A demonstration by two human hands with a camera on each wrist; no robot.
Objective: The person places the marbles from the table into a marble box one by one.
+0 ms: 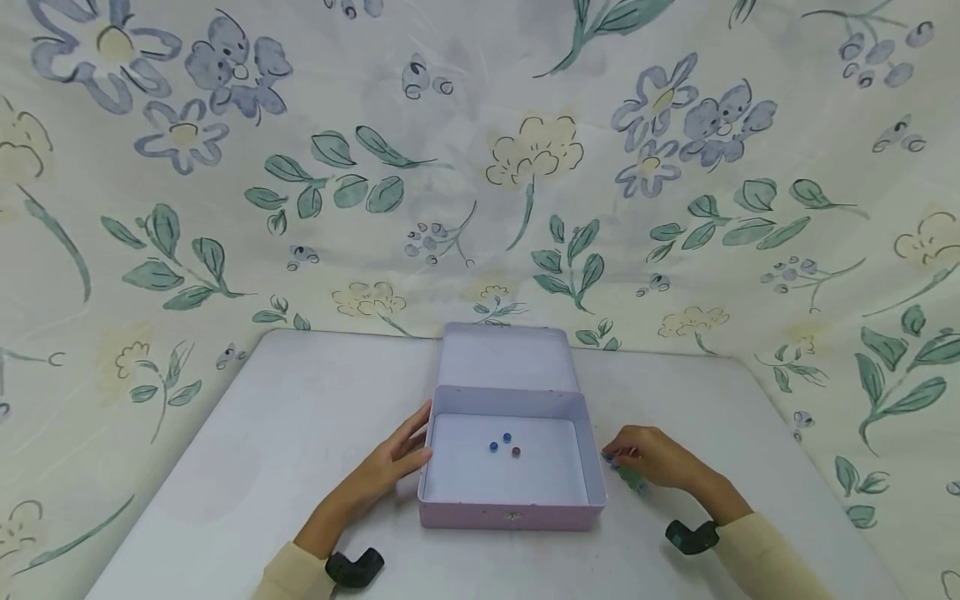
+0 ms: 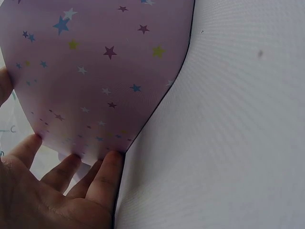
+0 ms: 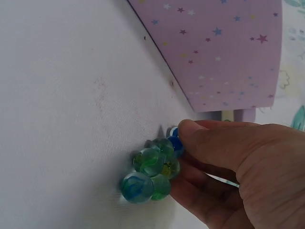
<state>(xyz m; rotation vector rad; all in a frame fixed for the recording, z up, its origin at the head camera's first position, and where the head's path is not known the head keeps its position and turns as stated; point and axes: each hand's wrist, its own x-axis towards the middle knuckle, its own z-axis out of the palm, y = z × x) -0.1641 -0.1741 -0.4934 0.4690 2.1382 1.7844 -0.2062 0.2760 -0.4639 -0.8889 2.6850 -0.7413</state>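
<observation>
I am looking down at a white bench (image 1: pixel 262 433) backed by a cream floral cloth (image 1: pixel 225 208), with a shallow lilac tin box (image 1: pixel 512 508) sitting open near the middle, its hinged lid (image 1: pixel 508 357) standing up on the far side. Three small marbles (image 1: pixel 505 445) — two blue, one dark red — are lying close together on the pale floor of the box.

My left hand (image 1: pixel 397 461) is resting against the left wall of the box, fingers (image 2: pixel 106 174) straight and lying flat on the star-printed side, thumb up by the rim; it is touching the tin, not gripping it.

My right hand (image 1: pixel 651 456) is lying on the bench just right of the box, near its right wall. Its fingers are curling around a small cluster of green and blue glass marbles (image 3: pixel 152 171), which are sitting on the bench, and the thumb (image 3: pixel 209 140) is pressing down on a blue marble at the top of the heap — the cluster is bunched against the fingers on the bench surface, just beside the box but apart from it.

A cream sleeve (image 1: pixel 765 554) is covering each forearm, with a black wrist mount (image 1: pixel 692 537) at the cuff.
</observation>
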